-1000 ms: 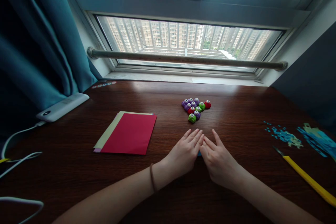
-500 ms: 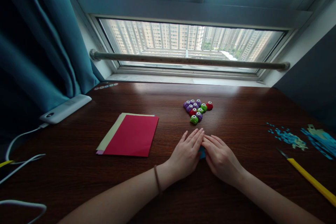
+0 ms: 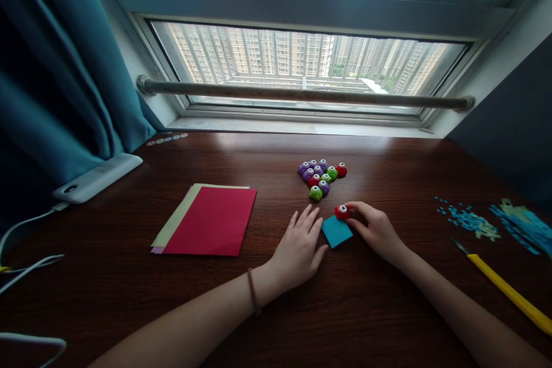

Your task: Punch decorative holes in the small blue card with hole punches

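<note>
Hands rest low on a dark wood desk (image 3: 388, 322) under a window, seen from above. L hand (image 3: 301, 247) lies palm down, flat, fingers spread & pointing away from the body, forearm coming in from bottom left w/ a thin band at the wrist; it grips nothing, thumb edge touching or just beside the near-left corner of a small blue paper (image 3: 337, 231). R hand (image 3: 376, 229) comes in from the right, wrist low, fingers curled leftward & pinched on a red punch (image 3: 342, 211). Punch sits at the paper's far edge, touching it; can't tell if the paper is slid inside it. Blue paper lies flat betw. the two hands, turned like a diamond. Beyond the hands, near centre of desk, a cluster of punches (image 3: 319, 177), purple, green & red, packed together, apart from the held one. Left of the L hand, well apart: a stack of sheets (image 3: 207, 224), red on top, pale ones showing at its left edge. Far left: white power bank (image 3: 97, 177) w/ cable. Far right: blue scraps (image 3: 470, 221) & a yellow knife (image 3: 509, 294), lying diagonal.
</note>
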The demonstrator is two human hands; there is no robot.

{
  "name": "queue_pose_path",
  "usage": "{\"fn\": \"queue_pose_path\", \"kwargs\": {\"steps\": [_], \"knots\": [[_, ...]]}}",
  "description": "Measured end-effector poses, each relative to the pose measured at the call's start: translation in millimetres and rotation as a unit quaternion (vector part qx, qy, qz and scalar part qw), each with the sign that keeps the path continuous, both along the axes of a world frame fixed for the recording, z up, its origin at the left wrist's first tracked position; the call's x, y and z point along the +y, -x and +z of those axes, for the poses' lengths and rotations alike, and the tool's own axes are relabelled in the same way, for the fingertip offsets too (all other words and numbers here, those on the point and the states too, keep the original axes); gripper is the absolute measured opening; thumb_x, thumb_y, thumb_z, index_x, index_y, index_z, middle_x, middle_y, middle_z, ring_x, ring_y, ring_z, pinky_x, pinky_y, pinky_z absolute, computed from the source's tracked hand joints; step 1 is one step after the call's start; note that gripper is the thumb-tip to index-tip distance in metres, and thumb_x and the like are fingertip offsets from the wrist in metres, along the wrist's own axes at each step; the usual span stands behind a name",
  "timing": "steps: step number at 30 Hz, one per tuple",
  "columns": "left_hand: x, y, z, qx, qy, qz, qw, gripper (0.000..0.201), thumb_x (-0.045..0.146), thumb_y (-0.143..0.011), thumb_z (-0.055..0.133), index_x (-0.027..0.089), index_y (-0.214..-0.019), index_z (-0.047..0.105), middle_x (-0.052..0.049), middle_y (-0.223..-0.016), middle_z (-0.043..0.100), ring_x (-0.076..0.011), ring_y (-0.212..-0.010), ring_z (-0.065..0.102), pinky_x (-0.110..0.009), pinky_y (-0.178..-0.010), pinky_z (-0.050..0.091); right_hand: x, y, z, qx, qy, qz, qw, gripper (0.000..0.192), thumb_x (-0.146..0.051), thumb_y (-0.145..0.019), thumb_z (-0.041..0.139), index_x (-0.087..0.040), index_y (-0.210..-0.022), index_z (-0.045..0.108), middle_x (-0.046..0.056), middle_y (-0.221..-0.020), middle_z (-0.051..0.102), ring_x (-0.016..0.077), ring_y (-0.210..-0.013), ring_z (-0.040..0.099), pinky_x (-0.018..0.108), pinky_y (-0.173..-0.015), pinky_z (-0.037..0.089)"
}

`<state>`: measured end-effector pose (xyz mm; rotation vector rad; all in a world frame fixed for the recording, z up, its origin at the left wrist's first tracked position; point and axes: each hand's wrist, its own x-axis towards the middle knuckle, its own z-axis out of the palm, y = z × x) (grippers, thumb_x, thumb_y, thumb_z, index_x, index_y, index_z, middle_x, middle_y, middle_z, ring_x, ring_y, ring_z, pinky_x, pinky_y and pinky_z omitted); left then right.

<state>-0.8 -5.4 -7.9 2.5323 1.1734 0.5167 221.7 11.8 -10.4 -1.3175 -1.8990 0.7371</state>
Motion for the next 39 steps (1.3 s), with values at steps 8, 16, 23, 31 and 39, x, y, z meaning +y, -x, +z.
{"fn": "queue_pose_path", "kwargs": {"steps": [8,16,23,31,39], "knots": [[9.9,3.5,6.1,-0.335,0.24,0.011,0.911,0.061,0.034,-0.079,0.061,0.015,-0.129,0.033,-0.012,-0.124,0.05,-0.0237,-0.111,0.049,-0.035,-0.094,0.04,-13.2,6.6,14.7,0.128,0.04,0.045,0.99,0.023,-0.021,-0.081,0.056,-0.018,-0.103,0.053,0.007,-0.104,0.058,0.0197,-0.097,0.058,0.036,-0.088,0.049],[14.1,2.1,11.5,-0.424,0.378,0.058,0.821,0.023,0.036,-0.079,0.058,0.013,-0.075,0.057,0.0,-0.059,0.059,-0.0141,-0.053,0.056,-0.023,-0.055,0.042,-15.8,12.0,15.8,0.067,-0.07,0.034,0.995,0.023,-0.019,-0.082,0.053,-0.018,-0.104,0.053,0.007,-0.101,0.059,0.0192,-0.094,0.058,0.035,-0.084,0.049],[15.0,1.5,14.5,-0.47,0.379,0.08,0.793,0.021,0.033,-0.076,0.061,0.013,-0.071,0.056,0.001,-0.061,0.057,-0.0116,-0.052,0.052,-0.021,-0.052,0.041,17.7,-26.9,-2.7,0.151,-0.028,-0.168,0.974,0.035,-0.036,-0.075,0.064,-0.016,-0.101,0.054,0.01,-0.1,0.062,0.0221,-0.09,0.061,0.039,-0.083,0.048],[15.4,0.3,14.2,-0.476,0.366,0.092,0.794,0.023,0.034,-0.075,0.061,0.013,-0.069,0.054,0.001,-0.058,0.055,-0.0123,-0.052,0.051,-0.022,-0.053,0.04,54.4,-90.2,-16.3,-0.029,-0.04,-0.296,0.954,0.034,-0.039,-0.065,0.068,-0.015,-0.089,0.062,0.009,-0.088,0.066,0.0237,-0.081,0.062,0.037,-0.078,0.047],[17.1,1.2,13.2,-0.493,0.357,0.116,0.785,0.022,0.035,-0.075,0.062,0.013,-0.073,0.056,0.001,-0.06,0.056,-0.0137,-0.052,0.054,-0.023,-0.054,0.041,98.5,-101.2,-18.3,-0.098,-0.054,-0.303,0.946,0.026,-0.034,-0.065,0.065,-0.016,-0.083,0.062,0.009,-0.082,0.065,0.0224,-0.072,0.06,0.035,-0.072,0.044]]}}
